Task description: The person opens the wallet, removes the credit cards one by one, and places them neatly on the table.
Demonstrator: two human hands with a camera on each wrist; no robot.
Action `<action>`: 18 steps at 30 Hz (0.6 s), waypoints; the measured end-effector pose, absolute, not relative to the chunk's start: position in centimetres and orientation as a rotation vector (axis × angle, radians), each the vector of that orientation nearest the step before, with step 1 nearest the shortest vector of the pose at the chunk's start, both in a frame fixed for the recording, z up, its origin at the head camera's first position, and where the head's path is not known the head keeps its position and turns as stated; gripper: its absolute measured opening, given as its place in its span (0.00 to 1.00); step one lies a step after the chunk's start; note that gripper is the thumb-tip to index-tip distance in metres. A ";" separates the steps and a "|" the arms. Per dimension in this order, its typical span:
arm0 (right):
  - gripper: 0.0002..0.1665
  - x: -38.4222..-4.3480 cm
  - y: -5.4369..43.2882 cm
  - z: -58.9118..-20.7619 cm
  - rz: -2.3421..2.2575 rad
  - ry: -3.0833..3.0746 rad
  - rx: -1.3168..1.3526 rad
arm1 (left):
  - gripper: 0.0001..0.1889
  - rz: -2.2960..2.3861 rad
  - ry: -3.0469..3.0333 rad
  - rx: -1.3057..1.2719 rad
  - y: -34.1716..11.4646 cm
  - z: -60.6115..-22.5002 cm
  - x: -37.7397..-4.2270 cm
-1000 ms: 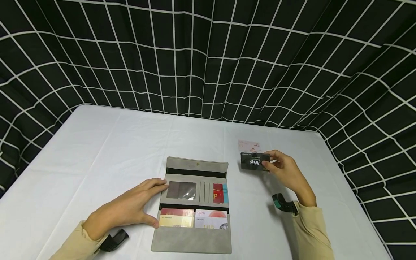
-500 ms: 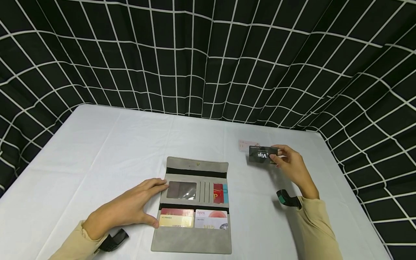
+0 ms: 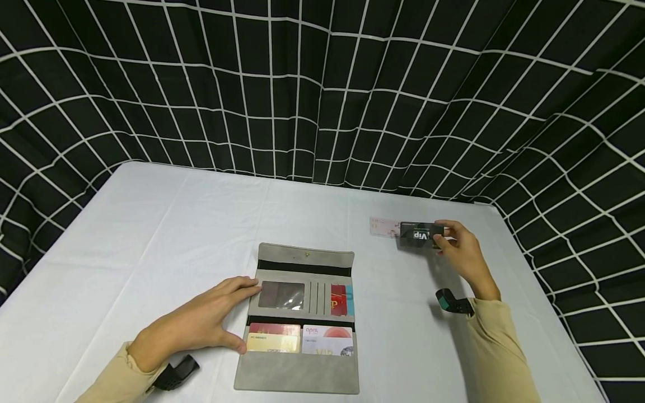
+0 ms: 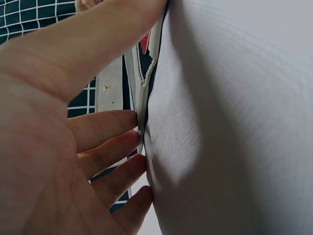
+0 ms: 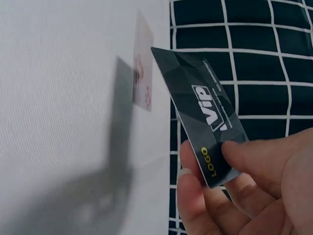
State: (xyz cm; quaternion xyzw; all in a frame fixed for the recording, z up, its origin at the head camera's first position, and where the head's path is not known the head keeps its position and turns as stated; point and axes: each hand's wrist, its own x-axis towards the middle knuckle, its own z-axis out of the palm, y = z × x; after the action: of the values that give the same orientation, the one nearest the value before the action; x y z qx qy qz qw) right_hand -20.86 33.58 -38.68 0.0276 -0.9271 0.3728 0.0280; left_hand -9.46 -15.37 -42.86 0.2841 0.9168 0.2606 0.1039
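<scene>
A black VIP card [image 3: 415,234] is pinched at one end between the thumb and fingers of my right hand [image 3: 462,252]. In the right wrist view the black card [image 5: 195,98] is tilted and held above the table, its shadow falling on the cloth. Beyond it lies a pale pink card [image 3: 384,226], partly covered by it in the head view. A grey wallet [image 3: 297,372] lies unfolded, with several cards in its slots and a clear window. My left hand [image 3: 199,319] touches the wallet's left edge, fingers fairly straight and thumb at the lower part.
A white cloth [image 3: 176,235] covers the table. Black curtains with a white grid [image 3: 282,101] stand behind and at both sides. A dark wrist camera [image 3: 176,372] sits on the left wrist, another camera [image 3: 450,302] on the right.
My right hand has moved right and away from me with the black card, which now covers the right part of the pink card. The left hand and wallet have stayed put.
</scene>
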 end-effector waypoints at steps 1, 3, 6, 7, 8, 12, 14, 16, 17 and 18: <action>0.26 -20.9 33.7 -38.7 1.149 -2.858 0.070 | 0.57 0.772 2.705 0.844 -15.4 -42.8 -9.5; 0.26 -21.1 33.9 -38.8 1.151 -2.858 0.041 | 0.57 0.778 2.705 0.855 -15.5 -42.8 -9.5; 0.27 -21.4 34.3 -38.9 1.143 -2.870 0.008 | 0.57 0.778 2.707 0.857 -15.5 -42.7 -9.5; 0.27 -21.5 34.4 -39.0 1.141 -2.873 0.001 | 0.57 0.779 2.706 0.858 -15.5 -42.7 -9.5; 0.27 -21.6 34.6 -39.0 1.141 -2.876 -0.003 | 0.57 0.778 2.706 0.858 -15.5 -42.7 -9.5; 0.29 -22.1 35.3 -39.2 1.140 -2.884 -0.009 | 0.58 0.776 2.705 0.856 -15.4 -42.7 -9.4; 0.29 -22.4 35.6 -39.3 1.139 -2.889 -0.017 | 0.58 0.776 2.703 0.856 -15.4 -42.7 -9.4; 0.29 -22.6 35.8 -39.4 1.141 -2.894 -0.032 | 0.58 0.777 2.704 0.856 -15.4 -42.7 -9.5; 0.29 -22.7 35.9 -39.5 1.138 -2.900 -0.040 | 0.58 0.777 2.705 0.855 -15.4 -42.7 -9.5; 0.29 -22.8 36.0 -39.6 1.140 -2.906 -0.048 | 0.57 0.778 2.706 0.859 -15.4 -42.8 -9.5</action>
State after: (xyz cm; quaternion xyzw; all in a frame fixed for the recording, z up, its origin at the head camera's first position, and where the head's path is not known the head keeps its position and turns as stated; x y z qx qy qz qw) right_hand -22.79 35.97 -39.56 -0.0155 -0.9308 0.3652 0.0099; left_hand -9.46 -15.37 -42.77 0.2903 0.9148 0.2630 0.0990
